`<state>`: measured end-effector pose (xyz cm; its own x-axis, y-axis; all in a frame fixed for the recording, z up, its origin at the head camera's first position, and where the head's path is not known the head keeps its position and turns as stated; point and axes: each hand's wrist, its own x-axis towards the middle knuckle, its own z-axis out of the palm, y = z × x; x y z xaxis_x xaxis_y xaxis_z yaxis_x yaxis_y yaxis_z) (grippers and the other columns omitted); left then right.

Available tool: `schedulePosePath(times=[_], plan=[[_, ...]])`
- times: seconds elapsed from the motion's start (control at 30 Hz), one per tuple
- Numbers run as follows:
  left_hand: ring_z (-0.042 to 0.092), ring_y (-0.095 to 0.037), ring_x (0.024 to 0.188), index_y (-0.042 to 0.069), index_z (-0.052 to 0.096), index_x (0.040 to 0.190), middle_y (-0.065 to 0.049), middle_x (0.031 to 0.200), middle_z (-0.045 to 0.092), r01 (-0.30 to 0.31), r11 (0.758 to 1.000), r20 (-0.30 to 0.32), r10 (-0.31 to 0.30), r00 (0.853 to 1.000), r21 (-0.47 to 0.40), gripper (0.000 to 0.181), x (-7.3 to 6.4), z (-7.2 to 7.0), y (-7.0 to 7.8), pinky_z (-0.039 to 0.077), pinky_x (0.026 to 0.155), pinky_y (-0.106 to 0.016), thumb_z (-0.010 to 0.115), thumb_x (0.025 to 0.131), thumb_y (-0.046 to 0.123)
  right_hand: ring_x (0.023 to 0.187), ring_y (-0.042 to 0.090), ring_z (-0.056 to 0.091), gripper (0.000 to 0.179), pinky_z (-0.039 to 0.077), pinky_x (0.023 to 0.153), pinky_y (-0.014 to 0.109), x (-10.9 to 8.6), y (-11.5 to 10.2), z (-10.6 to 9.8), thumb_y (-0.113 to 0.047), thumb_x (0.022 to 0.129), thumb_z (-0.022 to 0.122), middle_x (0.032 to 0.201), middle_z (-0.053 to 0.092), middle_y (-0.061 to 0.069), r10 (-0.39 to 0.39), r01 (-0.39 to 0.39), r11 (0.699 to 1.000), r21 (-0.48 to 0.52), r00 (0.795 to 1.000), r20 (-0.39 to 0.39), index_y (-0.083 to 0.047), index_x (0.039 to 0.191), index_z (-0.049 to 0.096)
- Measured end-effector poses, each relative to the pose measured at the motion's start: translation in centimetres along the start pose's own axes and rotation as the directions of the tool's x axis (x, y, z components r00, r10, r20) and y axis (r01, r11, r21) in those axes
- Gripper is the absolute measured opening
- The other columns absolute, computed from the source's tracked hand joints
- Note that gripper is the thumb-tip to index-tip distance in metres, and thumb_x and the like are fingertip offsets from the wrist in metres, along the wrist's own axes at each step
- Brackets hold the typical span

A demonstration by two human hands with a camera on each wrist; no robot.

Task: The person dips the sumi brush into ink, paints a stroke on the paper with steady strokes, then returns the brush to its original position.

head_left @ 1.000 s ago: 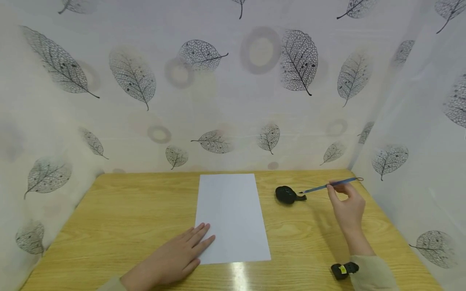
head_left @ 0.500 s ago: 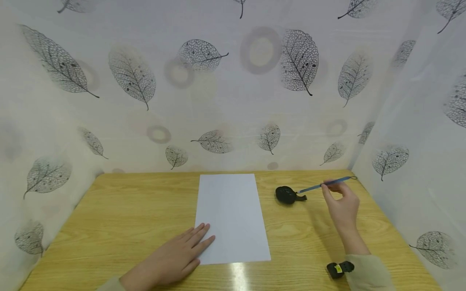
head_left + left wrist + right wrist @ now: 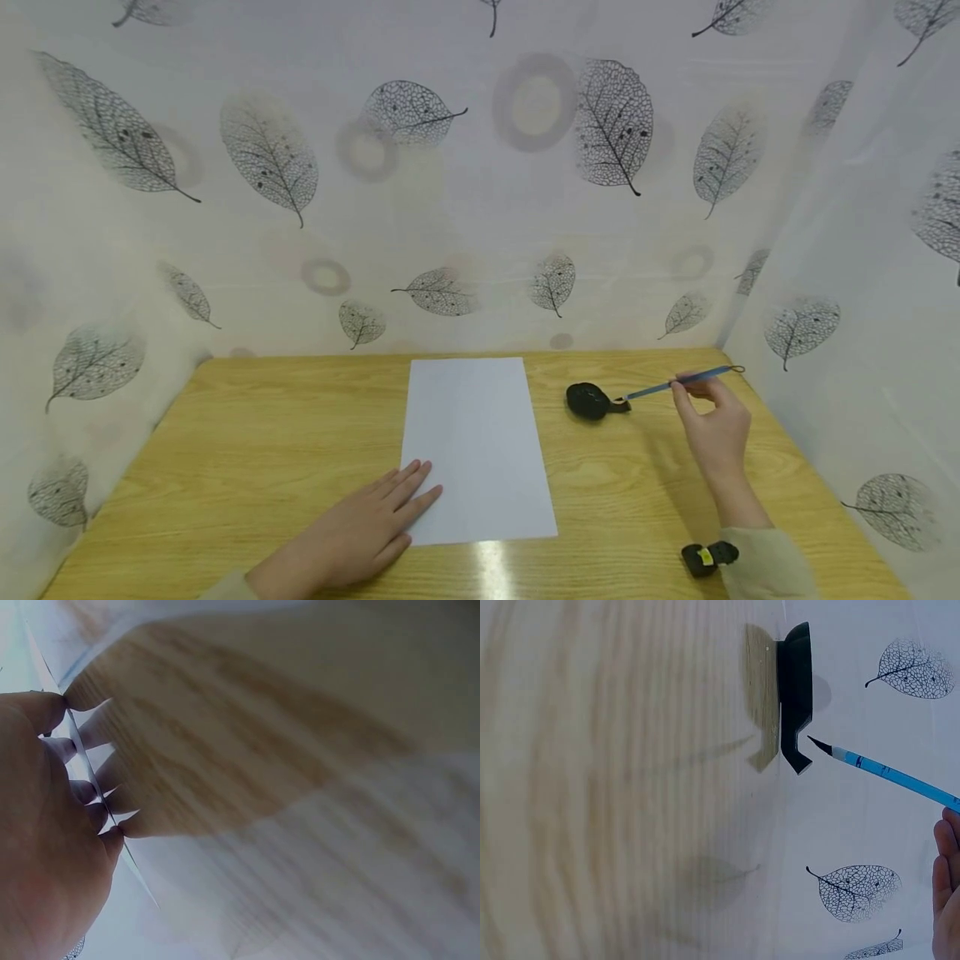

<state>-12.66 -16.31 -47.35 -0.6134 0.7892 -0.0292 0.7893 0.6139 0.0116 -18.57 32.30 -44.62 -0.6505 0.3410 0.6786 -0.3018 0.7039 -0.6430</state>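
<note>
My left hand (image 3: pixel 356 525) lies with straight, slightly spread fingers on the lower left edge of a white sheet of paper (image 3: pixel 483 442). In the left wrist view its fingertips line the thin edge of that sheet. My right hand (image 3: pixel 716 421) pinches a blue calligraphy brush (image 3: pixel 678 382) between thumb and fingers, the brush slanting down to the left. Its dark, pointed bristles (image 3: pixel 821 745) hang just over the short handle of a black ink dish (image 3: pixel 588 402). Seen from the right wrist, the bristles are apart from the dish.
A pale wood-grain table (image 3: pixel 285 433) bears everything. Leaf-printed cloth (image 3: pixel 465 192) walls it in at the back and both sides. A black strapped device (image 3: pixel 701 560) sits at the right sleeve.
The brush went left until its tip met the dish's edge in view, then drew back right to hover over the handle. My left hand and the paper stay in place.
</note>
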Motion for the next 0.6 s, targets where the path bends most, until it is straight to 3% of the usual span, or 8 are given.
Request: schedulePosePath(times=[0.37, 0.6], plan=[[0.039, -0.031, 0.159, 0.015, 0.036, 0.166, -0.014, 0.174, 0.034, -0.009, 1.0, -0.011, 0.009, 1.0, 0.007, 0.059, -0.04, 0.03, 0.0, 0.045, 0.123, -0.047, 0.045, 0.113, 0.039, 0.083, -0.026, 0.056, 0.011, 0.046, 0.08, 0.001, -0.19, -0.16, 0.35, 0.008, 0.091, 0.076, 0.091, 0.061, -0.039, 0.004, -0.003, 0.999, 0.041, 1.0, -0.014, 0.009, 0.102, 0.076], [0.039, -0.032, 0.158, 0.015, 0.037, 0.166, -0.014, 0.174, 0.034, -0.004, 1.0, -0.007, 0.004, 1.0, 0.002, 0.059, 0.02, 0.01, -0.03, 0.044, 0.124, -0.047, 0.046, 0.112, 0.038, 0.083, -0.026, 0.056, 0.011, 0.045, 0.08, 0.001, -0.19, -0.05, 0.48, 0.006, 0.091, 0.076, 0.09, 0.067, -0.028, 0.017, -0.017, 1.0, 0.019, 1.0, -0.008, 0.008, 0.102, 0.076]])
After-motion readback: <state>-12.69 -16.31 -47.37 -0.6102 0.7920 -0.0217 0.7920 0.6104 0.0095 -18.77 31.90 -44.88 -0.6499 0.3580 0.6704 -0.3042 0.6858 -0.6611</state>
